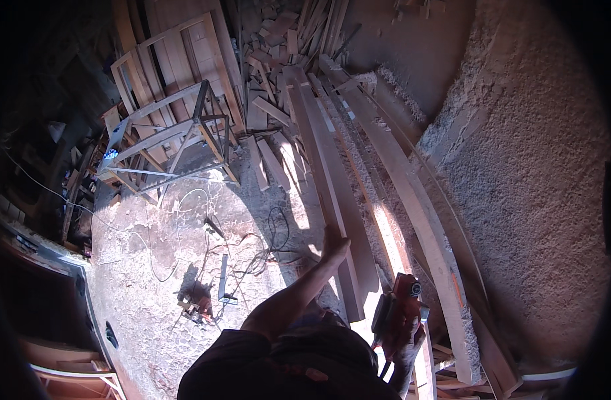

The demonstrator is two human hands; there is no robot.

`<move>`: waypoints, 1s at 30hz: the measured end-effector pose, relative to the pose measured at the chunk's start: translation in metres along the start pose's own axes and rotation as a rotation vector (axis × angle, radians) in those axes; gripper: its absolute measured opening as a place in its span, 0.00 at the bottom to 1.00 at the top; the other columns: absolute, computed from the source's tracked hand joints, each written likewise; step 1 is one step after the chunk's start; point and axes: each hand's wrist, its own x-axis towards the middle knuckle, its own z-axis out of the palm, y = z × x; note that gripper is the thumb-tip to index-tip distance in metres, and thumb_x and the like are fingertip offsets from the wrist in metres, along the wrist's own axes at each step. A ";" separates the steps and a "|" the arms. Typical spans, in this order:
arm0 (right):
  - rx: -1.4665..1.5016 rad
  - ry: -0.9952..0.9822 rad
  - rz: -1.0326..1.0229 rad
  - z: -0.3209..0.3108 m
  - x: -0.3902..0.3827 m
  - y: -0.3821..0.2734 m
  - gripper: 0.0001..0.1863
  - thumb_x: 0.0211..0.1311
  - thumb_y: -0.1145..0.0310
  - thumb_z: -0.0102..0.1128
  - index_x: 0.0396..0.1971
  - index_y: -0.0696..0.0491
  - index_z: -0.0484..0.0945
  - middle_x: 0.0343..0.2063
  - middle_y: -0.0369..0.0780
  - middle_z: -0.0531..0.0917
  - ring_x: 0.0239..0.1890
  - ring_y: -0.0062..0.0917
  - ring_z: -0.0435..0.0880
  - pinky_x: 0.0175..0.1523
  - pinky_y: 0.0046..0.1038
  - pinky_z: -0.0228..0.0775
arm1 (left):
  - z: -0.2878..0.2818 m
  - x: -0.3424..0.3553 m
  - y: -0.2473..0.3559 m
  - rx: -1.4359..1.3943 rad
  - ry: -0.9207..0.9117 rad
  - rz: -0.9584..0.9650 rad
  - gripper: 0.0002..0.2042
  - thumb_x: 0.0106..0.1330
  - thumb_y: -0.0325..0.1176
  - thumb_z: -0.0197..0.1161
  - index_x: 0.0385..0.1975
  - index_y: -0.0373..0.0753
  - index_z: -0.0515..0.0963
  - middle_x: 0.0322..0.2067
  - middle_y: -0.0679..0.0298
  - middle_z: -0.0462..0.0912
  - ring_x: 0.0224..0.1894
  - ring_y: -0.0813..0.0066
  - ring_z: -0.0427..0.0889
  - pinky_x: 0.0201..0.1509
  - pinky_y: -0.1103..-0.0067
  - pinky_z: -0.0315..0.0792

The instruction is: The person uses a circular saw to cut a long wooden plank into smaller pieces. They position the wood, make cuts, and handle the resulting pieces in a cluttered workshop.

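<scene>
A long wooden board (346,269) stretches away from me, and my left hand (335,246) is closed around its near part. My right hand (407,341) grips a red and black electric planer (403,299), held to the right of the board's near end. A cord trails from the planer beside my hand. Some of my right fingers are hidden behind the tool. Close on the right lies a long pale plank (422,208) with a rough edge.
Wood offcuts (272,40) are heaped at the back. A metal-legged frame (179,133) stands far left, with door panels (185,57) behind it. Cables (269,250) and another power tool (197,309) lie on the floor. Shavings (532,187) bank up at right.
</scene>
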 end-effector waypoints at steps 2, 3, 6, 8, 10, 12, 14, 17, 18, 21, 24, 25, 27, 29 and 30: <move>-0.026 -0.011 0.077 -0.009 -0.005 -0.010 0.33 0.76 0.41 0.49 0.47 0.61 0.82 0.26 0.39 0.86 0.28 0.21 0.86 0.31 0.27 0.74 | 0.023 -0.020 -0.039 0.159 0.017 0.022 0.36 0.51 0.19 0.53 0.67 0.29 0.59 0.58 0.42 0.67 0.66 0.44 0.65 0.73 0.60 0.58; -0.063 -0.012 0.063 -0.007 -0.006 -0.021 0.33 0.76 0.41 0.48 0.47 0.61 0.82 0.25 0.39 0.86 0.28 0.21 0.85 0.31 0.27 0.74 | 0.026 -0.015 -0.060 0.177 0.031 0.021 0.37 0.52 0.20 0.54 0.68 0.29 0.57 0.60 0.41 0.65 0.68 0.43 0.63 0.75 0.60 0.56; -0.162 0.016 -0.005 0.000 -0.008 -0.050 0.34 0.77 0.41 0.47 0.48 0.62 0.82 0.25 0.40 0.87 0.26 0.22 0.85 0.30 0.28 0.74 | 0.041 -0.010 -0.090 0.261 0.034 -0.082 0.42 0.54 0.23 0.58 0.72 0.28 0.49 0.68 0.38 0.58 0.74 0.39 0.53 0.80 0.59 0.49; -0.206 0.045 -0.050 -0.005 -0.007 -0.030 0.35 0.77 0.41 0.47 0.49 0.63 0.81 0.26 0.41 0.87 0.26 0.22 0.85 0.30 0.28 0.74 | 0.042 0.017 -0.098 0.264 0.006 -0.122 0.43 0.56 0.26 0.59 0.73 0.28 0.47 0.72 0.38 0.53 0.78 0.38 0.46 0.82 0.60 0.43; -0.175 0.021 0.039 -0.004 -0.011 -0.033 0.36 0.77 0.40 0.47 0.52 0.64 0.80 0.30 0.43 0.89 0.28 0.22 0.86 0.31 0.28 0.76 | 0.046 0.044 -0.090 0.255 -0.045 -0.142 0.45 0.56 0.27 0.59 0.75 0.28 0.44 0.74 0.38 0.50 0.79 0.39 0.41 0.83 0.61 0.39; -0.114 -0.038 -0.063 0.023 0.002 -0.039 0.35 0.76 0.41 0.48 0.51 0.64 0.80 0.25 0.41 0.86 0.24 0.21 0.83 0.27 0.29 0.72 | 0.041 0.058 -0.109 0.436 0.198 0.057 0.43 0.52 0.25 0.58 0.72 0.34 0.51 0.65 0.40 0.61 0.70 0.40 0.60 0.76 0.57 0.55; -0.133 -0.180 0.042 0.019 0.006 -0.036 0.33 0.76 0.43 0.49 0.47 0.63 0.80 0.20 0.37 0.82 0.20 0.18 0.79 0.25 0.28 0.68 | 0.043 0.056 -0.110 0.434 0.009 -0.064 0.45 0.59 0.32 0.63 0.75 0.28 0.44 0.73 0.38 0.52 0.79 0.43 0.45 0.82 0.62 0.45; -0.049 -0.283 0.028 0.052 0.021 -0.034 0.28 0.74 0.45 0.54 0.40 0.60 0.79 0.13 0.35 0.76 0.17 0.18 0.78 0.23 0.27 0.66 | 0.015 0.074 -0.105 0.129 -0.061 -0.136 0.50 0.64 0.46 0.68 0.76 0.28 0.44 0.74 0.39 0.53 0.79 0.45 0.48 0.80 0.60 0.47; -0.021 -0.319 0.065 0.060 0.025 -0.031 0.29 0.74 0.45 0.56 0.41 0.61 0.79 0.13 0.36 0.76 0.17 0.20 0.78 0.23 0.28 0.67 | 0.004 0.070 -0.105 0.030 -0.006 -0.212 0.51 0.64 0.50 0.67 0.76 0.29 0.44 0.74 0.40 0.53 0.79 0.46 0.49 0.80 0.60 0.48; -0.118 -0.363 0.049 0.074 0.035 -0.015 0.31 0.72 0.44 0.57 0.46 0.63 0.79 0.14 0.39 0.78 0.17 0.23 0.80 0.23 0.31 0.68 | -0.016 0.044 -0.078 -0.135 0.025 -0.442 0.54 0.65 0.62 0.65 0.78 0.32 0.43 0.75 0.42 0.52 0.78 0.51 0.53 0.79 0.61 0.51; -0.225 -0.380 -0.015 0.086 0.038 -0.007 0.33 0.72 0.42 0.57 0.49 0.63 0.79 0.15 0.42 0.80 0.18 0.26 0.82 0.24 0.33 0.70 | -0.028 -0.017 -0.026 -0.120 -0.093 -0.570 0.55 0.66 0.65 0.64 0.79 0.37 0.39 0.76 0.44 0.52 0.77 0.54 0.57 0.77 0.60 0.56; -0.249 -0.401 -0.042 0.093 0.040 -0.005 0.33 0.71 0.42 0.58 0.50 0.63 0.79 0.16 0.43 0.81 0.19 0.26 0.83 0.24 0.33 0.70 | -0.031 -0.030 -0.038 -0.171 -0.085 -0.542 0.56 0.66 0.63 0.65 0.79 0.38 0.35 0.76 0.45 0.53 0.75 0.53 0.60 0.76 0.58 0.59; -0.201 -0.378 0.009 0.091 0.039 0.016 0.33 0.71 0.42 0.58 0.51 0.62 0.79 0.16 0.43 0.81 0.22 0.27 0.85 0.27 0.33 0.72 | -0.021 -0.066 0.000 -0.373 -0.310 -0.530 0.59 0.61 0.63 0.70 0.79 0.36 0.39 0.74 0.44 0.58 0.74 0.55 0.63 0.74 0.61 0.63; -0.183 -0.426 0.040 0.097 0.036 0.005 0.32 0.71 0.42 0.58 0.51 0.62 0.79 0.17 0.43 0.82 0.23 0.28 0.86 0.28 0.33 0.74 | -0.023 -0.083 0.011 -0.419 -0.364 -0.515 0.62 0.56 0.63 0.74 0.78 0.34 0.41 0.72 0.42 0.62 0.73 0.54 0.66 0.72 0.63 0.65; -0.166 -0.446 0.034 0.098 0.036 -0.005 0.32 0.71 0.42 0.58 0.50 0.61 0.79 0.18 0.44 0.82 0.24 0.30 0.87 0.29 0.34 0.75 | -0.022 -0.087 0.014 -0.445 -0.394 -0.508 0.63 0.55 0.64 0.74 0.78 0.33 0.40 0.72 0.41 0.61 0.73 0.53 0.65 0.73 0.63 0.65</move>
